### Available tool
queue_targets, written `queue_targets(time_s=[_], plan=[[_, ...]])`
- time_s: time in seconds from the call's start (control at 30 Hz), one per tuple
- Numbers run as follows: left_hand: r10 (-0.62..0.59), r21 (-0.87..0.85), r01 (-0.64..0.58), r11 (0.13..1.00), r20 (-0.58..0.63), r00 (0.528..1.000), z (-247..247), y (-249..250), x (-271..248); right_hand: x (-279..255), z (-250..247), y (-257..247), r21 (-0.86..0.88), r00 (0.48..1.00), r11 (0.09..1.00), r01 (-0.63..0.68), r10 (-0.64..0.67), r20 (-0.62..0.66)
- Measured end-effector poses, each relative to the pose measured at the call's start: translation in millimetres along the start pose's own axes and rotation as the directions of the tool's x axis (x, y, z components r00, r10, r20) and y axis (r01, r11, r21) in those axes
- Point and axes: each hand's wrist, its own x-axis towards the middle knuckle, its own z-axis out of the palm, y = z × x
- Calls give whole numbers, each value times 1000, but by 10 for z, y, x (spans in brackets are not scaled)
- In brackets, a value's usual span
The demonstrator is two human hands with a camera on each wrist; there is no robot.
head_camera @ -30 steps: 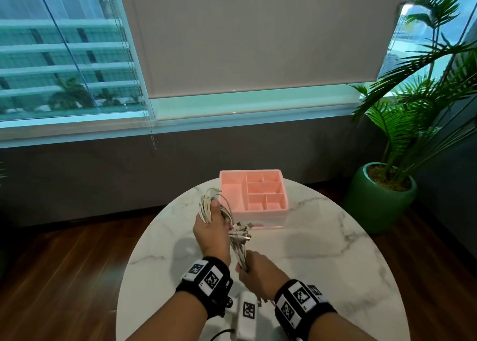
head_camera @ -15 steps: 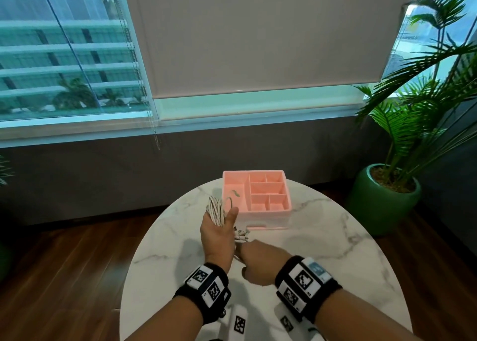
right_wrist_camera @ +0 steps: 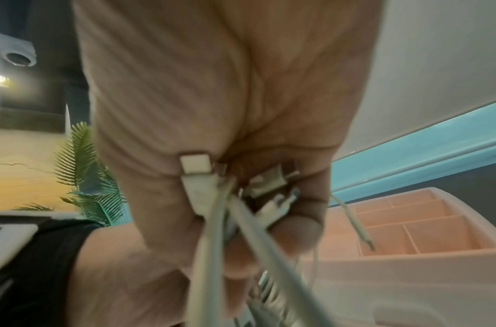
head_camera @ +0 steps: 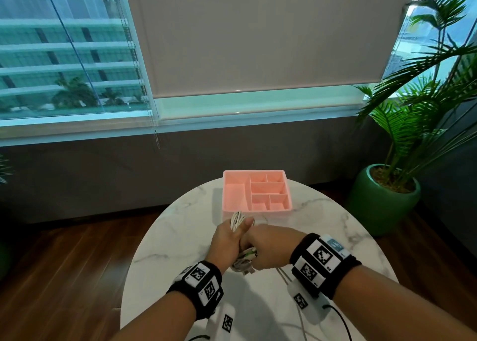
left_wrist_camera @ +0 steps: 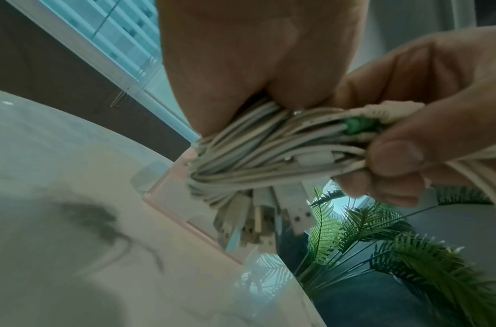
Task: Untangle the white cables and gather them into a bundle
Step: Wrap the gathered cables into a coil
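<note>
Several white cables (head_camera: 238, 220) are gathered into one coil (left_wrist_camera: 263, 150) held above the marble table (head_camera: 322, 227). My left hand (head_camera: 229, 240) grips the coil in its fist, loops sticking out past the thumb. My right hand (head_camera: 268, 248) presses against the left and grips the same coil, fingers (left_wrist_camera: 395, 154) curled round the strands. USB plugs (left_wrist_camera: 269, 216) hang down from the bundle. In the right wrist view plug ends (right_wrist_camera: 197, 168) poke from the right fist and loose strands (right_wrist_camera: 269, 254) run toward the camera.
A pink divided organizer tray (head_camera: 233, 197) stands on the table just beyond the hands. A potted palm (head_camera: 384, 199) stands on the floor at the right. The wall and window lie beyond the table's far edge.
Both hands have dropped lower and closer together. The coil's loops, which stood tall above the left hand, are now pulled down into the fist, and the right hand has closed onto the bundle.
</note>
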Motion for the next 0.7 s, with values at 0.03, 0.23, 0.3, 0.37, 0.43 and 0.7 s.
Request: queue_targets(time_s=[0.03,0.23,0.3,0.37,0.43,0.7], plan=[[-5,-27,6,1000,60,998,2,17,-10,-7,-7,23,10,1000,1000,7,-7,-26],[-123,60,111,992,255,959,-35,1,7,-12,-87,206,250,998,967,-50,55,-14],[-156,61,145,988,312,937,-37,13,-19,-1,-120,219,306,998,950,-67,62,24],[-171,44,166,985,362,916,-15,39,-66,5,-152,238,348,997,935,-72,57,54],[-166,-13,188,982,416,894,22,44,-109,-2,-191,262,370,995,925,-90,67,76],[-143,-129,244,961,522,841,45,67,-138,20,-235,316,434,989,890,-137,96,115]])
